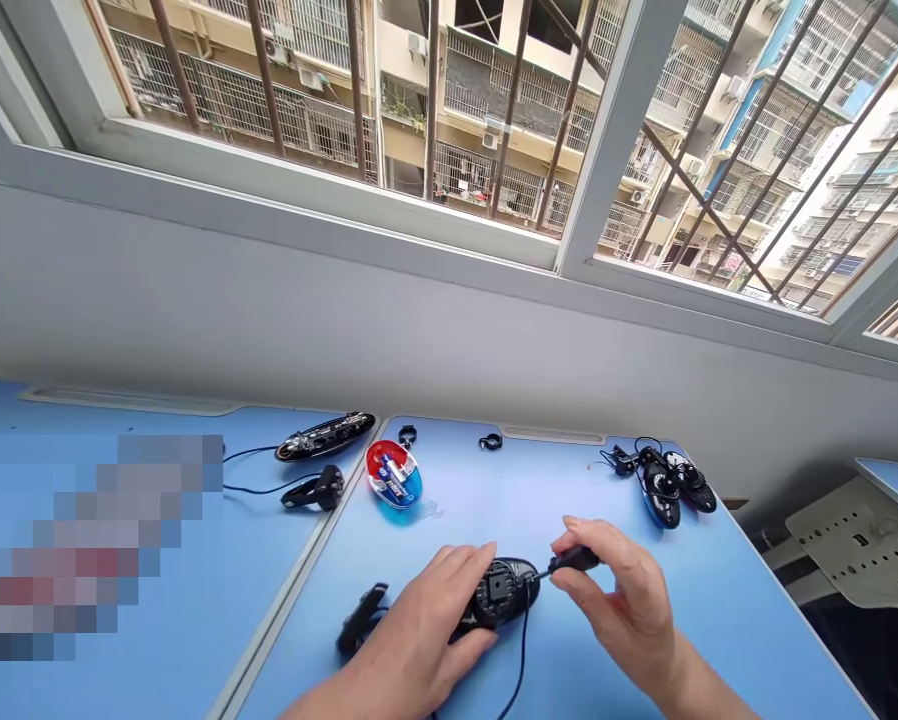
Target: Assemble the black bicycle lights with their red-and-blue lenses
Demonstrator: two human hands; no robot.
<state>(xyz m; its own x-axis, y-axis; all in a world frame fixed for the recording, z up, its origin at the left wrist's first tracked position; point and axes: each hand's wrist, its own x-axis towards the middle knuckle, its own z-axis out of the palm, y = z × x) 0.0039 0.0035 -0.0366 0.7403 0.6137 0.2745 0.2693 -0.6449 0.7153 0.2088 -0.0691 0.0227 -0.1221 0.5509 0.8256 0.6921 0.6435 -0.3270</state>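
My left hand (441, 625) presses a black oval device housing (524, 585) against the blue table, thumb and fingers closed around its sides. A round black bracket sits on the upward face of the housing, and a black cable (525, 640) runs from its right end toward me. Between the thumb and fingers of my right hand (625, 600) is a screwdriver (575, 560) with a black handle. Its shaft points left, with the tip at the right end of the housing. Beside my left wrist lies a black clamp-like part (363, 615), partly hidden by the hand.
A red and blue oval shell (394, 474) with small parts inside lies behind my left hand. Black rings (490, 441) rest near the wall. Several black housings with cables (660, 490) lie back right. A long black housing (325, 437) and a clamp (315, 490) occupy the left table.
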